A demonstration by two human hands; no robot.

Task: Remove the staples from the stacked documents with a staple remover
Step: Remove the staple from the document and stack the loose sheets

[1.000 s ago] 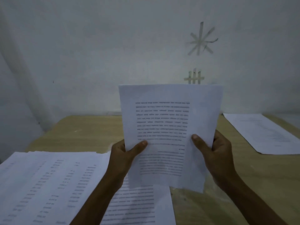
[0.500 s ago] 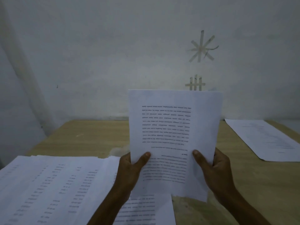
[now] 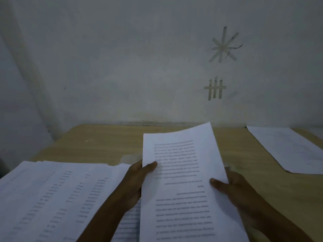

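Two hands on one document, and that's the picture right now. The white printed paper document [image 3: 183, 172] is up off the light wooden desk [image 3: 104, 144], held over its near side, right of centre, leaning back with the far top corner curling upward. Lines of dark text run across its face, too blurred to read.

Over to the left hand [image 3: 138, 182]: its grip pinches the document's left edge, thumb laid flat on the printed face, fingers tucked behind the paper. And the right hand [image 3: 234, 187] mirrors it lower down on the right edge, thumb pressed onto the page, the other fingers mostly hidden behind the sheet. Both grips are closed on the paper, one on each side.

Plenty more paper lies about. A broad, fanned stack of white printed sheets [image 3: 52, 189] covers the near left of the desk, its edges staggered, columns of short dark entries showing on top. Another printed page [image 3: 129, 222] peeks out beneath the left forearm, just beside that stack. Well apart, on the far right, a separate white sheet with faint print [image 3: 288, 149] lies flat and angled on the desk.

Just behind the left hand sits something pale and see-through [image 3: 130, 158]; I cannot tell what it is in this dim light.

On the grey-white wall behind, strips of beige tape form a star shape [image 3: 224, 45], with a crossed tally-like tape mark [image 3: 215, 89] below it.
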